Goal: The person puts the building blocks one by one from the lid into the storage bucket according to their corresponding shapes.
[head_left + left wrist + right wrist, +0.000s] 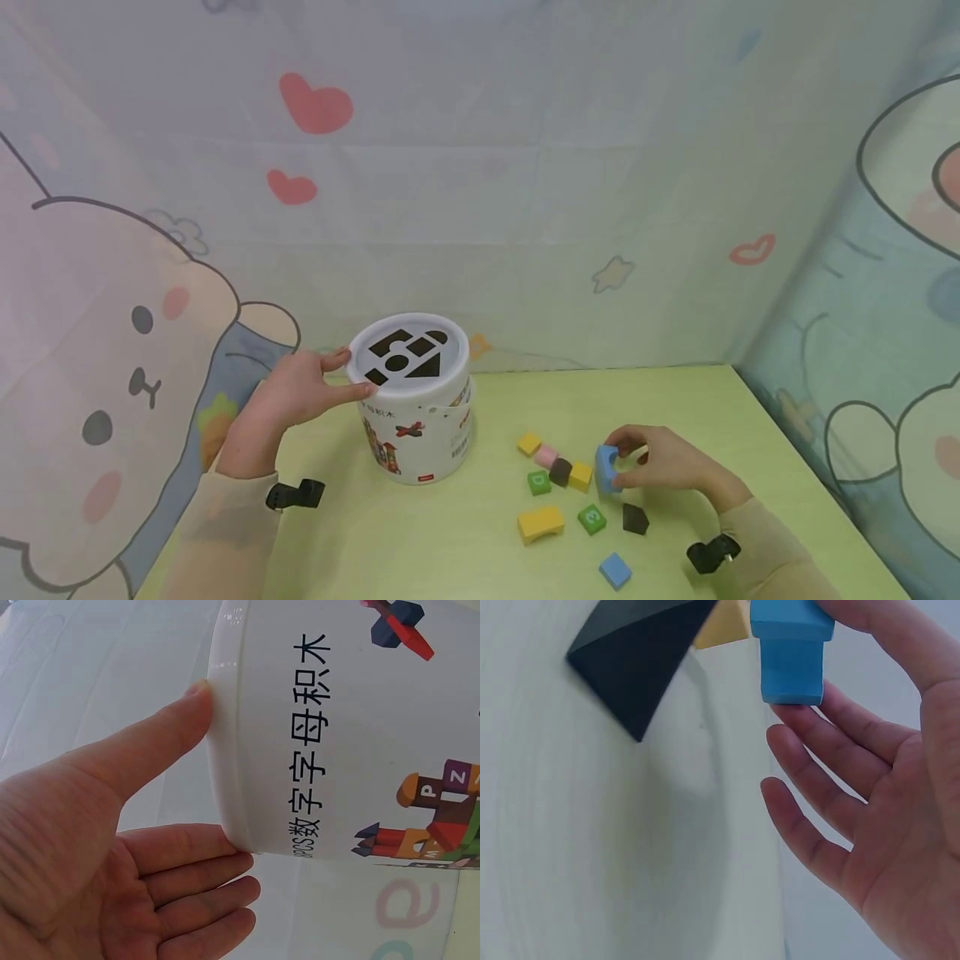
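Observation:
A white bucket (415, 446) carries printed pictures of blocks, and its lid (360, 367) has several dark shaped holes. My left hand (303, 390) touches the lid's edge with spread thumb and forefinger. In the left wrist view the other fingers (206, 900) lie nearly straight below the rim. On the right, my right hand (663, 458) pinches a blue arch block (604, 469) between thumb and fingers. Its notch faces the palm in the head view. Right beside it are a yellow block (581, 476) and a dark pentagonal block (635, 519).
Scattered near the arch lie a yellow arch block (541, 524), green number blocks (592, 519), a blue block (615, 571), a pink block (546, 456) and a dark brown block (560, 472). Behind the light green table (675, 392) hangs a printed cloth (525, 208).

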`<act>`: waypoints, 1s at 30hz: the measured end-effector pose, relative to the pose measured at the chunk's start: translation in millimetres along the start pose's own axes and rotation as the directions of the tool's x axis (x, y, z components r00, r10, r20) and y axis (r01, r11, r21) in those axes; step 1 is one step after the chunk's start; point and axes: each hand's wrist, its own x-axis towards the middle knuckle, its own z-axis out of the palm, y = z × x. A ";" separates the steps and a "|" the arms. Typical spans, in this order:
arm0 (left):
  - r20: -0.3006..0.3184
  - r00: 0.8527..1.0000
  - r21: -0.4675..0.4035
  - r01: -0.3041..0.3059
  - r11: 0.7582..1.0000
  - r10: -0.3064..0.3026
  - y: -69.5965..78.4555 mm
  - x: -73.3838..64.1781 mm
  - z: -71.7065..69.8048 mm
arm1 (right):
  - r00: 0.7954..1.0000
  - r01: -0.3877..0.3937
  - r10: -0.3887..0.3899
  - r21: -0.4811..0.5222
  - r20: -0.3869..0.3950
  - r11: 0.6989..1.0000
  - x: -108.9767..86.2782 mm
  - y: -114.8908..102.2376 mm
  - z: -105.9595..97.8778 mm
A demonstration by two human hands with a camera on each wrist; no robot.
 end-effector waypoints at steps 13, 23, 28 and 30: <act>-0.005 1.000 -0.011 0.001 1.000 -0.001 3.3 1.4 1.1 | 0.990 0.068 -0.073 -0.041 -0.122 0.997 8.0 -26.2 -14.8; 0.007 1.000 -0.044 0.010 0.999 -0.010 3.4 3.1 3.5 | 0.977 0.103 -0.115 -0.077 -0.178 0.992 20.5 -70.1 -21.3; -0.005 1.000 -0.044 -0.002 0.999 0.002 4.3 2.7 4.3 | 0.970 0.129 -0.140 -0.063 -0.197 0.990 30.8 -92.7 -20.9; -0.012 1.000 -0.039 -0.009 0.999 0.008 4.5 2.0 4.7 | 0.965 0.141 -0.149 -0.053 -0.217 0.989 36.9 -102.0 -19.6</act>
